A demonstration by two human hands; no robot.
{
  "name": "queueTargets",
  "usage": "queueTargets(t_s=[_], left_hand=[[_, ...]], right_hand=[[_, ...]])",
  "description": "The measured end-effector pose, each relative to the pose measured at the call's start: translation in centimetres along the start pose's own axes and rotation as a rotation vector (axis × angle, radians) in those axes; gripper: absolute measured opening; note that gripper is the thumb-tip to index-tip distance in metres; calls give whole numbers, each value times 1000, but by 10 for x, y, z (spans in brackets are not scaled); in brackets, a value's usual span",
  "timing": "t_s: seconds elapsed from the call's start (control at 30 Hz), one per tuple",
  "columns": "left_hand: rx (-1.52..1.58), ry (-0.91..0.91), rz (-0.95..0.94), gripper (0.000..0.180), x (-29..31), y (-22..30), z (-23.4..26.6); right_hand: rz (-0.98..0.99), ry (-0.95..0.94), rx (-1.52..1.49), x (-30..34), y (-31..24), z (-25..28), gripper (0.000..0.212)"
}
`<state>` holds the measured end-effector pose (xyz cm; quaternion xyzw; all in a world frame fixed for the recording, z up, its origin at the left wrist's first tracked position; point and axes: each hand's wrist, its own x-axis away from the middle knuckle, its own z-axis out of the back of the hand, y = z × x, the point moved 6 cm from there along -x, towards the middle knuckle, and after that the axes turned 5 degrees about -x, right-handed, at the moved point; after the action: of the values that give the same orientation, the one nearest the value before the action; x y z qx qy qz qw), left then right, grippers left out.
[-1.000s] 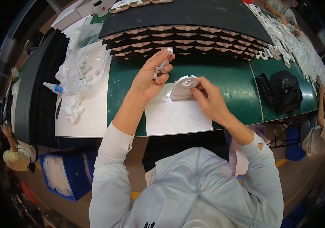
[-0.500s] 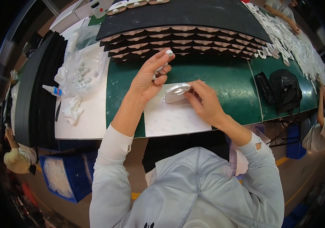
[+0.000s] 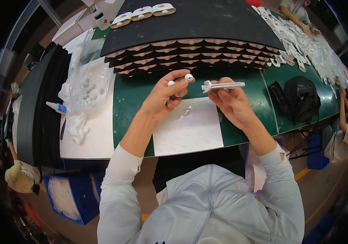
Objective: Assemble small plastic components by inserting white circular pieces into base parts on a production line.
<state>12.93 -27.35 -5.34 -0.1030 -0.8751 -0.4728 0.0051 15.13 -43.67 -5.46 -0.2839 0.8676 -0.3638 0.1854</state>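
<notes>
Between my left hand's (image 3: 157, 99) thumb and forefinger is a small white ball (image 3: 189, 77) with a cross-shaped mark on it. More white balls (image 3: 171, 83) sit tucked among the bent fingers of that hand. My right hand (image 3: 236, 103) pinches a flat white plastic piece (image 3: 229, 85), turned edge-on. Its forked end (image 3: 206, 86) points at the ball, with a small gap between them. Below both hands lies a white sheet (image 3: 188, 136) with a shiny clear patch (image 3: 186, 112) on it.
Ahead rises a stack of black boards (image 3: 206, 28) with pale parts between layers; three white pieces (image 3: 142, 13) rest on top. At left are a bag of white balls (image 3: 87, 91), a glue bottle (image 3: 56, 107) and crumpled cloth (image 3: 78, 128). A black bag (image 3: 302, 97) lies right.
My right hand has lifted the white piece off the sheet and turned it edge-on toward the left hand. My left hand has tilted, bringing its ball round to face the piece.
</notes>
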Motion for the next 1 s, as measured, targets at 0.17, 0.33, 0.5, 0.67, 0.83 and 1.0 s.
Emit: queueTargets(t_s=[0.17, 0.33, 0.5, 0.67, 0.83, 1.0], left_hand=[[-56, 19, 51, 28, 1, -3, -4], [-89, 21, 55, 28, 0, -5, -3], [-145, 16, 21, 29, 1, -3, -5], [-153, 40, 77, 25, 0, -6, -4], [-176, 69, 119, 22, 0, -10, -5], [-188, 51, 112, 21, -1, -11, -4]], right_hand=[[198, -72, 399, -3, -28, 2, 18], [893, -311, 1356, 15, -57, -45, 21], [986, -363, 1483, 19, -52, -49, 22], [651, -143, 901, 3, -44, -26, 19], [112, 110, 215, -13, -12, 4, 17], [42, 88, 184, -13, -5, 7, 20]])
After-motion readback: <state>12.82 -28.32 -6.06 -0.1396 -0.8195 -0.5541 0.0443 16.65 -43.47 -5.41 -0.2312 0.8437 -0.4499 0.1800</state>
